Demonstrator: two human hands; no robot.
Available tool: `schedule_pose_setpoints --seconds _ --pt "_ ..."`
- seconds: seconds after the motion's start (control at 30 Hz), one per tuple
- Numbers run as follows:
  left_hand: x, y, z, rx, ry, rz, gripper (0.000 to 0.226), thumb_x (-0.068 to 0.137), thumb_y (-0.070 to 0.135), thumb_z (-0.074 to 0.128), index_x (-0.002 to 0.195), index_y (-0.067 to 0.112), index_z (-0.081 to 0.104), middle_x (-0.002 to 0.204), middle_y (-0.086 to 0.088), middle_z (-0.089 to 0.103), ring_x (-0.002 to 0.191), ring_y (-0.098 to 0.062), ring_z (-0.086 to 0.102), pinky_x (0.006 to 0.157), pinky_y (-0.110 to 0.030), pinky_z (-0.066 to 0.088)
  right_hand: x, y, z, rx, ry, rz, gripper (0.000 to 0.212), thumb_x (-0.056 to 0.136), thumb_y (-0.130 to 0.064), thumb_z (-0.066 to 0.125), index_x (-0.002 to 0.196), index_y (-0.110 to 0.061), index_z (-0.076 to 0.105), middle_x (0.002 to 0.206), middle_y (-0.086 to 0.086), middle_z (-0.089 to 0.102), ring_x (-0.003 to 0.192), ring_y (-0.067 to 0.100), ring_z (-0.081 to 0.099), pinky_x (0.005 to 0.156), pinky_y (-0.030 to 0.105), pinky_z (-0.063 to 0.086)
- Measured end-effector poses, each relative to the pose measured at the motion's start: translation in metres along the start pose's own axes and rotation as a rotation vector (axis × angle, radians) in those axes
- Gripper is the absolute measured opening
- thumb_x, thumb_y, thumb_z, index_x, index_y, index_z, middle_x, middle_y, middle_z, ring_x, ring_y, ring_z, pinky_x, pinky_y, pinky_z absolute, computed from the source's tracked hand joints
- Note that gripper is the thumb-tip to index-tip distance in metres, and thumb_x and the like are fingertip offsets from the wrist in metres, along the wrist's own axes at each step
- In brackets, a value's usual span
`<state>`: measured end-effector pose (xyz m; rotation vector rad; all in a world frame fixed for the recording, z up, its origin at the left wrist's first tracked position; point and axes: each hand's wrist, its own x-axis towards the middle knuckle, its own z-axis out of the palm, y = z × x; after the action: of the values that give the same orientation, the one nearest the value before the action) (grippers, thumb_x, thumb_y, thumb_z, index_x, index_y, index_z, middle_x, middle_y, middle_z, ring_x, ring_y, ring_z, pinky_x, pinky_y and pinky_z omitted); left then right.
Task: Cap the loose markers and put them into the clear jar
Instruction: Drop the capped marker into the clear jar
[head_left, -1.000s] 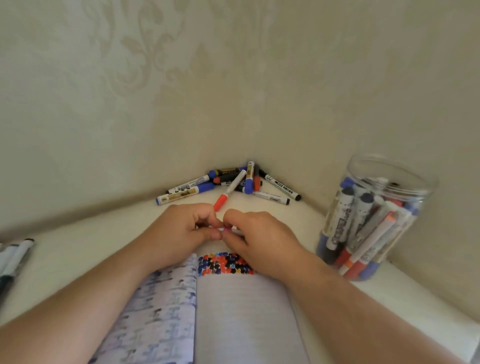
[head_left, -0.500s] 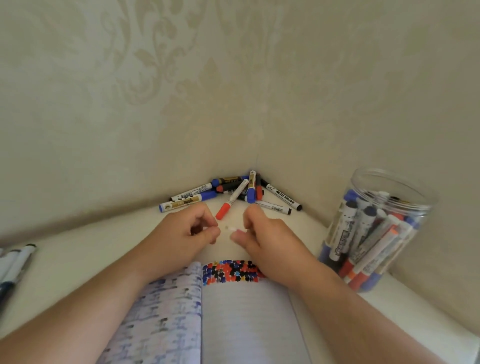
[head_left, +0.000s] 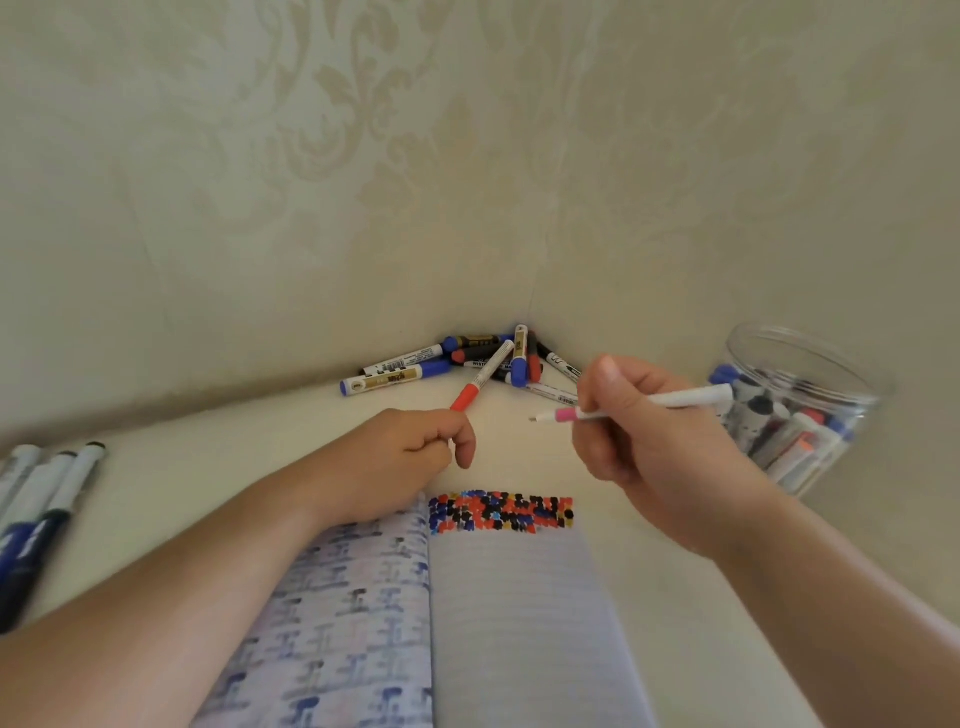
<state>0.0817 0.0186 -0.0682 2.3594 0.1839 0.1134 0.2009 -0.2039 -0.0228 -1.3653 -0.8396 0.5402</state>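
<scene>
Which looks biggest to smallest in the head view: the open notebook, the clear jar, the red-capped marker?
1. Open notebook, though it lies nearest the camera.
2. Clear jar.
3. Red-capped marker, by far the smallest.

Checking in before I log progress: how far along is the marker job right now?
Done: the clear jar already holds many markers. In hand: the right hand holds an uncapped pink-tipped marker; the left hand pinches something small, likely its cap. Left: the corner pile and the markers at the left edge.
</scene>
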Motion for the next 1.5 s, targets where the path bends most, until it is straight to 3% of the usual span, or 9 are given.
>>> schedule_pose_setpoints --seconds 0.1,0.3,0.5,0.57,0.7,0.8,1.2,1.37,1.5 --pt "-0.003 0.004 -0.001 0.055 -0.077 0.044 0.008 0.094 0.047 0.065 0.099 0.049 0.071 0.083 0.007 0.059 0.075 -0.005 0.054 0.079 -0.035 0.05 -0.007 0.005 -0.008 -0.002 -0.021 0.067 0.015 0.082 -0.012 0.065 0.071 -0.016 0.056 0.05 0.008 0.036 0.049 0.016 0.024 0.048 0.028 0.017" --pt "-0.009 0.012 -0.003 0.196 -0.217 0.066 0.038 0.073 0.074 0.076 0.109 0.065 0.064 0.102 0.016 0.05 0.096 -0.001 0.052 0.086 -0.028 0.047 -0.022 0.043 0.0 -0.062 0.047 0.115 0.017 0.072 -0.004 0.066 0.07 -0.012 0.051 0.065 0.018 0.042 0.049 0.018 0.035 0.049 0.027 0.029" --pt "-0.009 0.008 0.002 0.195 -0.217 0.044 0.045 0.066 0.074 0.08 0.107 0.064 0.064 0.104 0.021 0.049 0.1 0.001 0.051 0.085 -0.026 0.045 -0.024 0.044 0.0 -0.196 0.054 0.189 0.029 0.098 -0.011 0.067 0.07 -0.018 0.06 0.065 0.013 0.06 0.055 0.021 0.051 0.046 0.026 0.037" --pt "-0.01 0.008 0.003 0.194 -0.22 0.039 0.046 0.066 0.075 0.08 0.107 0.065 0.064 0.103 0.021 0.049 0.1 0.001 0.05 0.086 -0.026 0.045 -0.027 0.04 0.001 -0.243 0.023 0.164 0.022 0.093 -0.022 0.073 0.073 -0.017 0.066 0.065 0.009 0.064 0.057 0.019 0.056 0.05 0.027 0.044" --pt "-0.009 0.007 0.003 0.208 -0.218 0.039 0.044 0.066 0.076 0.079 0.105 0.067 0.063 0.101 0.021 0.049 0.099 0.0 0.05 0.082 -0.025 0.042 -0.03 0.036 0.0 -0.418 0.091 0.132 0.021 0.086 0.0 0.077 0.075 -0.004 0.06 0.058 0.003 0.06 0.051 0.014 0.051 0.046 0.024 0.041" --pt "-0.009 0.008 0.003 0.193 -0.22 0.026 0.043 0.066 0.074 0.08 0.105 0.066 0.064 0.102 0.022 0.05 0.1 0.001 0.051 0.081 -0.024 0.041 -0.028 0.039 0.002 -0.488 0.158 0.176 0.024 0.083 0.002 0.074 0.07 -0.001 0.054 0.054 0.01 0.058 0.045 0.015 0.046 0.044 0.025 0.036" --pt "-0.009 0.006 0.003 0.189 -0.22 0.04 0.043 0.066 0.076 0.079 0.105 0.065 0.064 0.103 0.02 0.051 0.099 0.0 0.051 0.082 -0.027 0.043 -0.026 0.046 0.003 -0.574 0.202 0.209 0.029 0.081 -0.001 0.072 0.071 0.004 0.045 0.059 0.027 0.061 0.045 0.017 0.051 0.047 0.027 0.039" --pt "-0.008 0.006 0.003 0.181 -0.223 0.04 0.043 0.067 0.074 0.079 0.106 0.065 0.065 0.102 0.021 0.051 0.098 0.001 0.05 0.082 -0.027 0.043 -0.026 0.046 0.005 -0.643 0.211 0.138 0.031 0.079 0.0 0.07 0.068 0.0 0.041 0.056 0.025 0.049 0.044 0.013 0.045 0.044 0.029 0.034" --pt "-0.008 0.006 0.003 0.183 -0.225 0.039 0.042 0.067 0.074 0.079 0.105 0.065 0.064 0.102 0.022 0.051 0.098 0.002 0.051 0.08 -0.026 0.041 -0.026 0.047 0.002 -0.572 0.218 0.168 0.028 0.082 0.002 0.068 0.071 0.005 0.042 0.055 0.026 0.057 0.043 0.016 0.05 0.043 0.026 0.037"
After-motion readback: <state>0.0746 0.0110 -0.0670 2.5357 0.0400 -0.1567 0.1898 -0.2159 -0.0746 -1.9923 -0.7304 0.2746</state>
